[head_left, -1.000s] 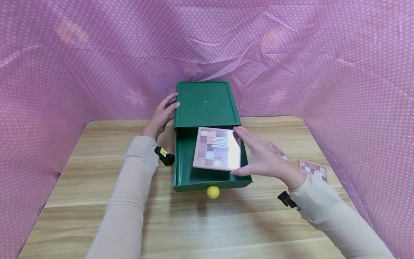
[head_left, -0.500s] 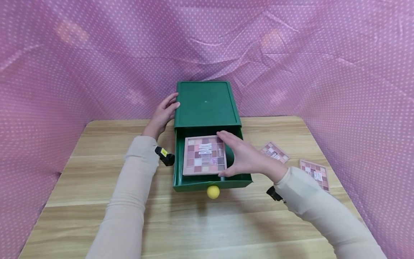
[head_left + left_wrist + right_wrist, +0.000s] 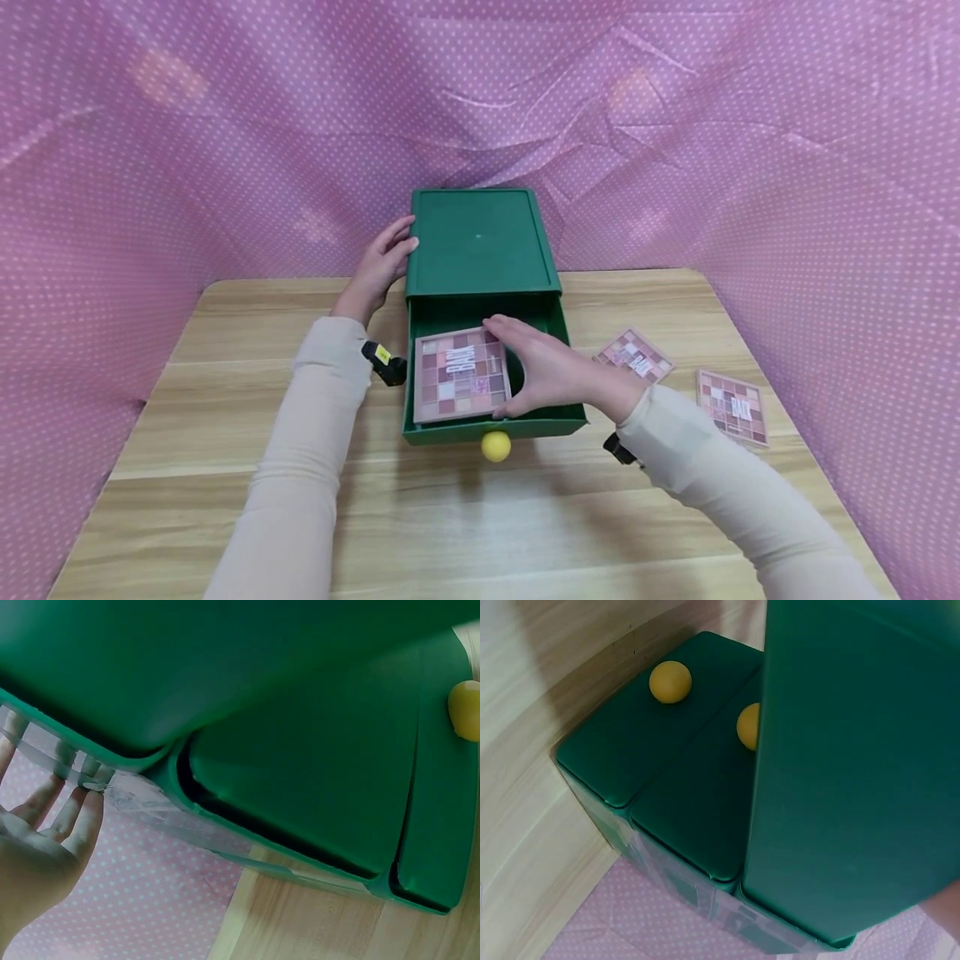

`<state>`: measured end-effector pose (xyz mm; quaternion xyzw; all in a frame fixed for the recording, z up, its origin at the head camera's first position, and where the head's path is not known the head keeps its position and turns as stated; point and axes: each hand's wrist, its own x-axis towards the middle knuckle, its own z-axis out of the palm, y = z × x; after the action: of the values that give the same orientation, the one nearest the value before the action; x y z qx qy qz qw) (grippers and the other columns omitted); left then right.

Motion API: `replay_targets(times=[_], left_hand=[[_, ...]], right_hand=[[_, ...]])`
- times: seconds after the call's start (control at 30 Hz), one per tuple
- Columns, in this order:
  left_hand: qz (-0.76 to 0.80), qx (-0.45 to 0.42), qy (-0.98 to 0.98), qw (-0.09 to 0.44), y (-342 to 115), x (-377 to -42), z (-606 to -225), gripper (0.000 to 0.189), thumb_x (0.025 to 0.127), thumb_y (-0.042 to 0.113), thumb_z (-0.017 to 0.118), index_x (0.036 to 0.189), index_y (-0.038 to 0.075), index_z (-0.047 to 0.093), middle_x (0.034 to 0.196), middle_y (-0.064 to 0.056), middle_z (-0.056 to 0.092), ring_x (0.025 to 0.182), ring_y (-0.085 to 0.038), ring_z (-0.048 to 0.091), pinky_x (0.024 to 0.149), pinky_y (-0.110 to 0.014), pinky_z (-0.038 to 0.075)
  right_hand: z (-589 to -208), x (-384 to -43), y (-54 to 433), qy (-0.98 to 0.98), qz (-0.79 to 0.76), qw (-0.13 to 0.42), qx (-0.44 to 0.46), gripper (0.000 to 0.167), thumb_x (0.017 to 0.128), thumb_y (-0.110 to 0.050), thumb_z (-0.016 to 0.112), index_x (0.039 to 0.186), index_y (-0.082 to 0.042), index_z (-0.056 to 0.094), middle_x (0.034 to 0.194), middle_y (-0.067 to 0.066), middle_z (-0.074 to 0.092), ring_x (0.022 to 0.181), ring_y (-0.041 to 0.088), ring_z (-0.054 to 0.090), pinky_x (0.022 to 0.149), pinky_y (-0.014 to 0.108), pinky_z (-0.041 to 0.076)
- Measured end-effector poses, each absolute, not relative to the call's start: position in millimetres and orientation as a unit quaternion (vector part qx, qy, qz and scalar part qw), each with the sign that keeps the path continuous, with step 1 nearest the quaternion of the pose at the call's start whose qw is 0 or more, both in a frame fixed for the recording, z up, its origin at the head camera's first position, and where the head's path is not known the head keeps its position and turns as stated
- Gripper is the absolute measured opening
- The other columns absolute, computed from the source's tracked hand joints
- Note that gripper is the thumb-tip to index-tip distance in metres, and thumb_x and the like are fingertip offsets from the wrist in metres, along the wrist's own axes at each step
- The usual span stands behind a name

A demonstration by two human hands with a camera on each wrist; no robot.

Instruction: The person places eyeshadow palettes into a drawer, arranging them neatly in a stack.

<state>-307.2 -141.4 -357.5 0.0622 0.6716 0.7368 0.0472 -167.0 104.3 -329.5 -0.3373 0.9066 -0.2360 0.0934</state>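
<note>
A pink eyeshadow palette (image 3: 442,396) with "BACK" lettering lies tilted slightly at the front left of the pulled-out top drawer (image 3: 536,429). My right hand (image 3: 551,371) holds it by the right side, fingers at the back corner and thumb at the front. In the right wrist view the drawer hides the palette and most of that hand. The green drawer cabinet (image 3: 480,242) stands at the table's back; my left hand (image 3: 378,267) rests against its left side. The left wrist view shows the left hand's fingers (image 3: 84,825) spread out against the clear side wall.
Two more eyeshadow palettes lie on the table to the right, a nearer-in one (image 3: 637,354) and an outer one (image 3: 732,407). A yellow knob (image 3: 496,447) juts from the open drawer's front. Below, closed drawers (image 3: 697,795) carry similar knobs (image 3: 670,682). Pink dotted cloth (image 3: 480,100) surrounds the table.
My right hand has moved the palette leftward and toward the drawer's front, down into the drawer. The left hand has stayed at the cabinet's side.
</note>
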Motion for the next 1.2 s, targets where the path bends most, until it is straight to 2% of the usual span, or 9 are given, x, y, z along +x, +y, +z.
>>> replay_targets(times=[0.57, 1.2], left_hand=[[0.739, 0.066, 0.668, 0.047, -141.2, -305.0, -358.7, 0.044, 0.089, 0.020, 0.049, 0.132, 0.019, 0.037, 0.131, -0.006, 0.033, 0.110, -0.024, 0.042, 0.089, -0.037, 0.037], [0.740, 0.066, 0.668, 0.045, -138.9, -295.6, -357.4, 0.044, 0.089, 0.021, 0.049, 0.132, 0.020, 0.036, 0.131, -0.005, 0.032, 0.111, -0.024, 0.041, 0.090, -0.037, 0.035]], right_hand=[[-337.5, -161.7, 95.1, 0.915, -0.164, 0.083, -0.359, 0.098, 0.059, -0.038, 0.077, 0.133, 0.001, 0.026, 0.136, 0.015, 0.026, 0.124, 0.024, 0.023, 0.096, 0.033, 0.027], [-344.2, -154.3, 94.8, 0.919, -0.069, 0.078, -0.380, 0.101, 0.060, -0.047, 0.073, 0.132, 0.005, 0.026, 0.133, 0.019, 0.029, 0.121, 0.027, 0.028, 0.096, 0.033, 0.027]])
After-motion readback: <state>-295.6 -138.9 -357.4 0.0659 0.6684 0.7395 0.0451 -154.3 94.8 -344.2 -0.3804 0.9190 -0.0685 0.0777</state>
